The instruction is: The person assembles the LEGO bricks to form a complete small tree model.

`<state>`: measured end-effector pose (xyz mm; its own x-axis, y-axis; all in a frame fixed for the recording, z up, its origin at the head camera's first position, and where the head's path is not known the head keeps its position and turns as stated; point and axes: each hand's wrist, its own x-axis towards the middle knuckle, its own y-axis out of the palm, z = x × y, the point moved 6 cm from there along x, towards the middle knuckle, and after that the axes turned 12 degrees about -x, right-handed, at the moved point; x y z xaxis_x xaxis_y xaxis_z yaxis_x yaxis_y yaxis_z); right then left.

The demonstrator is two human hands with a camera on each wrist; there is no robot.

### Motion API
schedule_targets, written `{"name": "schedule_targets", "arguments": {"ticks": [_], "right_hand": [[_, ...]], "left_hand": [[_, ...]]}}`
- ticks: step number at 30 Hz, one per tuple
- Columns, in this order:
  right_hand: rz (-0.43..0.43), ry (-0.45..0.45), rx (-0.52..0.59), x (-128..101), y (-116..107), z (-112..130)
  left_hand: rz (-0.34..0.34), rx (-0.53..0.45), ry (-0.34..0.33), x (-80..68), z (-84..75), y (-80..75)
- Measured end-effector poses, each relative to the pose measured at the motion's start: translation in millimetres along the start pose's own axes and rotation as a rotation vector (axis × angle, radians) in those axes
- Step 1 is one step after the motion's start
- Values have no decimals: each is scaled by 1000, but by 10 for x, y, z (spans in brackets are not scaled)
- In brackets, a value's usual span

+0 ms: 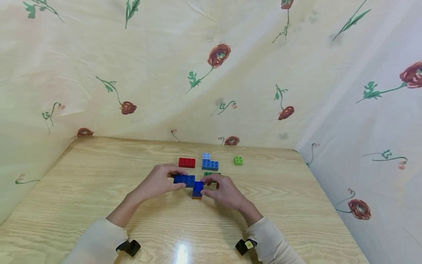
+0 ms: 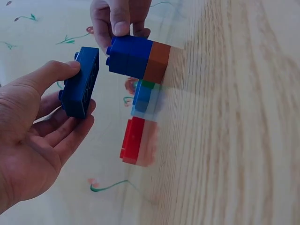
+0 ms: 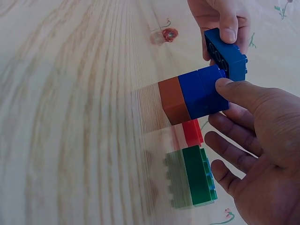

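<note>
My left hand [image 1: 161, 180] pinches a dark blue brick [image 2: 82, 84] between thumb and fingers, raised above the table with its hollow underside facing the tabletop. My right hand [image 1: 225, 190] holds the upper part of a small stack with thumb and fingertips. That stack has blue bricks [image 3: 202, 91] on top and an orange-brown brick [image 3: 173, 101] at the bottom, on the table. In the head view the held blue brick sits just left of the stack's top, and in the right wrist view the stack's upper end overlaps it.
Behind the hands lie a red brick [image 1: 187, 162], a blue brick [image 1: 210, 165] with a light blue one [image 1: 206, 156] beside it, and a lime green brick [image 1: 238, 161]. A green brick [image 3: 198, 176] is partly covered by my right hand. Flowered cloth [image 1: 158, 73] borders the wooden table [image 1: 99, 176].
</note>
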<state>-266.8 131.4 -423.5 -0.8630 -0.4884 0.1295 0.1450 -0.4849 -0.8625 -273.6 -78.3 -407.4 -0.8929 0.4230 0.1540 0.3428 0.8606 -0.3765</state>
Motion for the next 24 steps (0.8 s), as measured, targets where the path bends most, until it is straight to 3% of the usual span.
{"name": "schedule_targets", "arguments": {"ticks": [8, 24], "right_hand": [[21, 21, 2, 8, 40, -21], [23, 17, -1, 13, 32, -15]], "left_hand": [[29, 40, 44, -5, -63, 73], [24, 52, 44, -2, -85, 103]]}}
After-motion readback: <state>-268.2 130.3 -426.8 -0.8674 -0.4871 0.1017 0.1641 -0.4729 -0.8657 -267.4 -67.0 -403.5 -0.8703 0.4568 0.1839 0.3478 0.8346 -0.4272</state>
